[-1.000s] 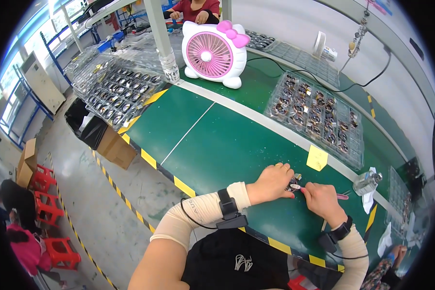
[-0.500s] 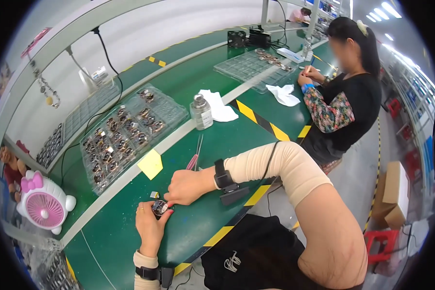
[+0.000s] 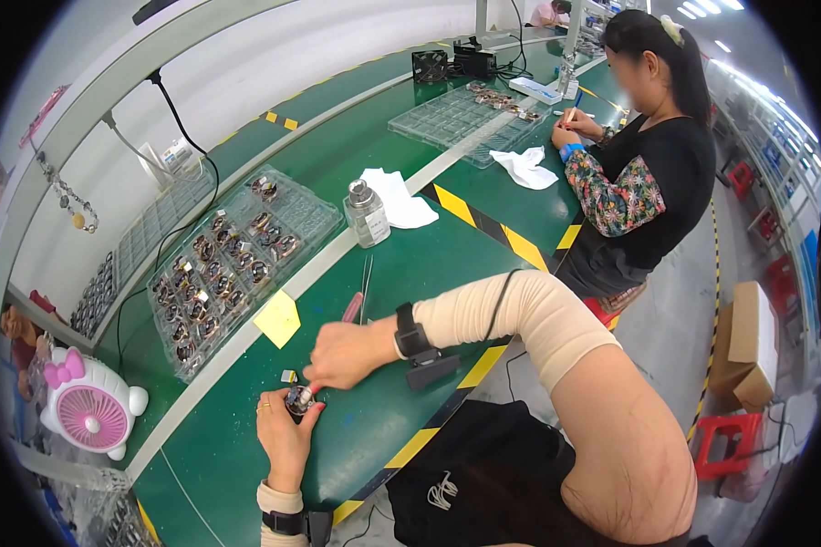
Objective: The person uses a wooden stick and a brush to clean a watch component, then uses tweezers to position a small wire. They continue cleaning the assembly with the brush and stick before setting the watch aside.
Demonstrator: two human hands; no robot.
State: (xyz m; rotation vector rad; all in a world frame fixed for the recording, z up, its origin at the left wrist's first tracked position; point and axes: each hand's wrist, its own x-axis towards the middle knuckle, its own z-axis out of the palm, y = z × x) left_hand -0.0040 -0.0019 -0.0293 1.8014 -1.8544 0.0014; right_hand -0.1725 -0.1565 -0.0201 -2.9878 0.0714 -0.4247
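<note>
Between the thumb and fingers of my left hand (image 3: 284,439) is a small round electronic part (image 3: 294,407), dark with silvery areas, held low at the green bench top. My right hand (image 3: 342,354) is closed, its fingertips touching the upper right of that part. Whatever those fingertips pinch, if anything, is hidden. Just beyond the part lies a small white and yellow piece (image 3: 288,376). Past my right hand rest metal tweezers (image 3: 367,278) and a pink-handled tool (image 3: 353,307), partly covered by the hand.
A clear compartment tray (image 3: 315,214) of similar round parts stands beyond a yellow paper (image 3: 278,319). Nearby are a bottle (image 3: 366,214) and white tissue (image 3: 406,199). A pink and white fan (image 3: 91,410) stands left. At right, a co-worker (image 3: 657,155) handles something small.
The whole view has shifted slightly. My right fingertips have moved from the part's right side a little onto its upper face. My left hand keeps its hold.
</note>
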